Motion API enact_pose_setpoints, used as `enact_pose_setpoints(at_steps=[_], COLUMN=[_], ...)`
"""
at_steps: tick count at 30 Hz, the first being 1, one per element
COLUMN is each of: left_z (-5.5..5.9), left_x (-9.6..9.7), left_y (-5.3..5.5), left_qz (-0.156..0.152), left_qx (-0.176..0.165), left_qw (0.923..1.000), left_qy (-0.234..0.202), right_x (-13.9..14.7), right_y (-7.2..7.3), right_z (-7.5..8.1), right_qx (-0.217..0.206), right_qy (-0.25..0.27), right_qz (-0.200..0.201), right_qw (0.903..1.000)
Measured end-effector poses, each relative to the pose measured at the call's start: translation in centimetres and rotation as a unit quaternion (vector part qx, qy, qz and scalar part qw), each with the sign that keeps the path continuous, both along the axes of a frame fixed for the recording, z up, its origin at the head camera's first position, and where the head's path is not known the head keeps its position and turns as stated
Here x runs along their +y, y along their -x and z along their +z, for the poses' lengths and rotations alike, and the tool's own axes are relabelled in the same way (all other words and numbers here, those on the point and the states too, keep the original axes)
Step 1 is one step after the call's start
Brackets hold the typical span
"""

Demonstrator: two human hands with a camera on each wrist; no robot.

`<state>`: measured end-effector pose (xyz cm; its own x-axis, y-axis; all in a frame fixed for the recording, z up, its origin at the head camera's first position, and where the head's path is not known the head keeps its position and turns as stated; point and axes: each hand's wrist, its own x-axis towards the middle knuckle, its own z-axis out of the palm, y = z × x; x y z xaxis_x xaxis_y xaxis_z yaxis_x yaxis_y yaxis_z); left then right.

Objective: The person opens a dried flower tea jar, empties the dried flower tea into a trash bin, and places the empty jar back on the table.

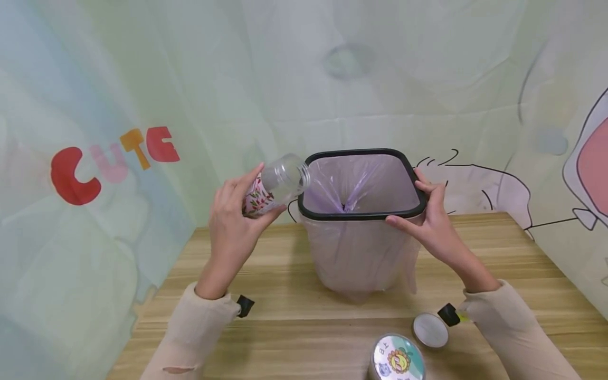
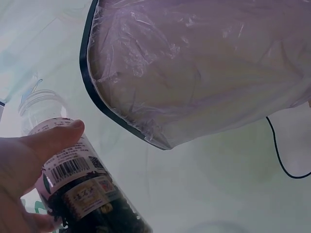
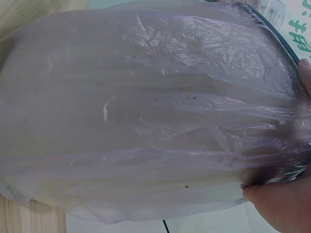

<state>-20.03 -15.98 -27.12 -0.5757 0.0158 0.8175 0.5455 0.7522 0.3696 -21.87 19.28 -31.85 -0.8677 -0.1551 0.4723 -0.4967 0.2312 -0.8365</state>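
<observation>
My left hand [image 1: 236, 214] grips a clear plastic jar [image 1: 284, 177] with a flowered label, tilted so its uncapped mouth points at the bin's left rim. In the left wrist view, dark contents fill the lower part of the jar [image 2: 92, 189], below a barcode label. A trash bin [image 1: 363, 216] with a black rim and a thin purple liner bag [image 1: 366, 253] stands on the table. My right hand [image 1: 434, 227] holds the bin's right rim, thumb on the front edge and fingers at the side. The bag [image 3: 146, 111] covers the bin's outside in the right wrist view.
A round tin [image 1: 398, 359] with a sun picture on its lid stands at the table's front. Beside it lies a pale round lid [image 1: 430, 331], near the right sleeve. The wooden table [image 1: 285, 338] meets a printed cloth backdrop [image 1: 266, 79] behind the bin.
</observation>
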Motion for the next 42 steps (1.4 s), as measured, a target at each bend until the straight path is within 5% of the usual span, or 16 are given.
enact_pose_setpoints(at_steps=[42], left_z=[2.8], left_x=[1.8], left_y=[2.1], left_qz=[0.007], left_qx=[0.023], left_qw=[0.9932], left_qy=[0.114], right_x=[0.0], right_y=[0.0], right_z=[-0.1], right_qx=[-0.004], right_qy=[0.006], right_qz=[-0.007], right_qw=[0.9999])
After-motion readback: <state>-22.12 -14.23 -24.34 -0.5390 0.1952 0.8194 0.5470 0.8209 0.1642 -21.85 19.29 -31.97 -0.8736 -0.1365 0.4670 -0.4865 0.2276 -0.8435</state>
